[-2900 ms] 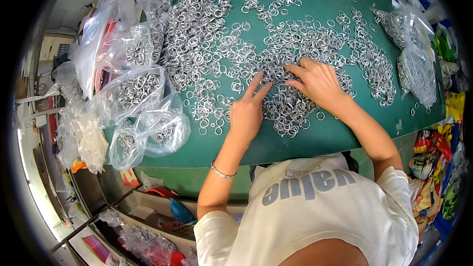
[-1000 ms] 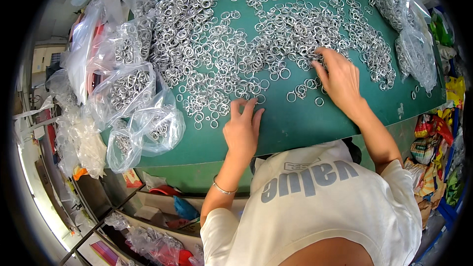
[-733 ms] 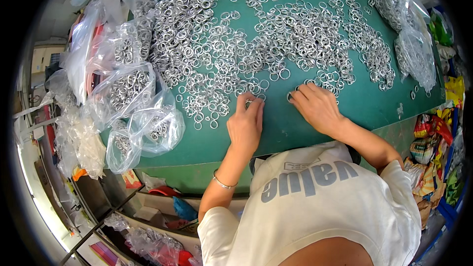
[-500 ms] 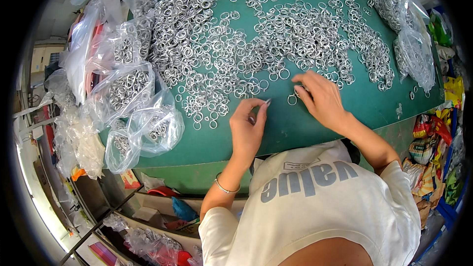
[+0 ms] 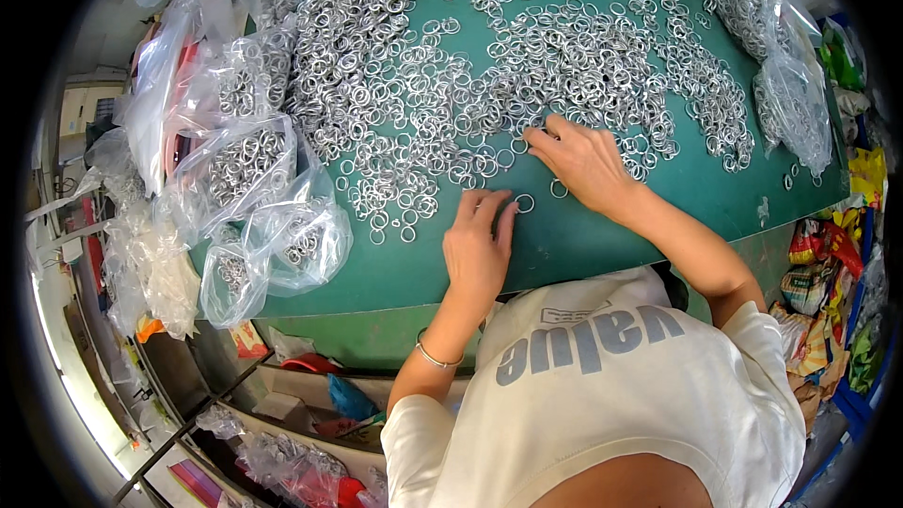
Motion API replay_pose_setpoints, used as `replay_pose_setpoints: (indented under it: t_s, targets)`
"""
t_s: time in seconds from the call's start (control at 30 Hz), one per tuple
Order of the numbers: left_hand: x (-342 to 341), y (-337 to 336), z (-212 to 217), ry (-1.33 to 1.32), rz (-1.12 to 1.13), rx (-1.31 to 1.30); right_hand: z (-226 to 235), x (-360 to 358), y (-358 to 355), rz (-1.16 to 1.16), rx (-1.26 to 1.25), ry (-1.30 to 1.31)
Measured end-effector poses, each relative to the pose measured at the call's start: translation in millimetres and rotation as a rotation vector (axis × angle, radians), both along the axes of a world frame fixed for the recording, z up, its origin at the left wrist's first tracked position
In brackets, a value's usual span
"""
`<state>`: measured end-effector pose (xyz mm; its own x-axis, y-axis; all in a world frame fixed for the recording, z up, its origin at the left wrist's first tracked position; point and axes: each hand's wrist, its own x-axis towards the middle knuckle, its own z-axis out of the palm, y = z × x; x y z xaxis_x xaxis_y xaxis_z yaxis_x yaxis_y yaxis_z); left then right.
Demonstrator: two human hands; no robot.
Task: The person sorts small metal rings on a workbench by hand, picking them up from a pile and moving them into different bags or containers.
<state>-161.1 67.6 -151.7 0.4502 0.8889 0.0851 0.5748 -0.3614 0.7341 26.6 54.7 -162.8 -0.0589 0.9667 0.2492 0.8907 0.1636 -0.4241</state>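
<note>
A large spread of silver metal rings (image 5: 588,61) covers much of the green tabletop (image 5: 583,235). My right hand (image 5: 585,165) reaches to the near edge of the heap, its fingers stretched out and apart, the tips touching rings there. Whether it grips one is not visible. Below it, my left hand (image 5: 478,243) rests over the table with fingers raised and spread, and I see nothing held in it. Close beside its thumb lies a single metal ring (image 5: 524,203). Another ring (image 5: 558,188) lies partly under my right hand.
Clear plastic bags of rings (image 5: 249,165) crowd the left side of the table. A further filled bag (image 5: 790,99) sits at the right edge. Below the table are shelves with bags and odds and ends (image 5: 292,456); colourful packages (image 5: 814,268) are stacked at right.
My right hand has moved left and away from me to the heap's edge. My left hand's pinch has opened, and a ring now lies beside its thumb.
</note>
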Motion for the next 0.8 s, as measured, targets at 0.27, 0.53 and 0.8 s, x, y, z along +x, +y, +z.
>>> replay_pose_setpoints:
  t_s: [0.27, 0.53, 0.8]
  targets:
    - [-10, 8, -1, 0.05, 0.09, 0.074, -11, 4, 7, 0.162, 0.068, 0.04]
    - [-10, 10, 16, -1.073, 0.261, -1.509, 40, 23, -17, -0.13, -0.65, 2.021]
    - [24, -12, 17, -1.156, 0.39, -1.786, 44, -23, -35, 0.298, -0.128, 0.556]
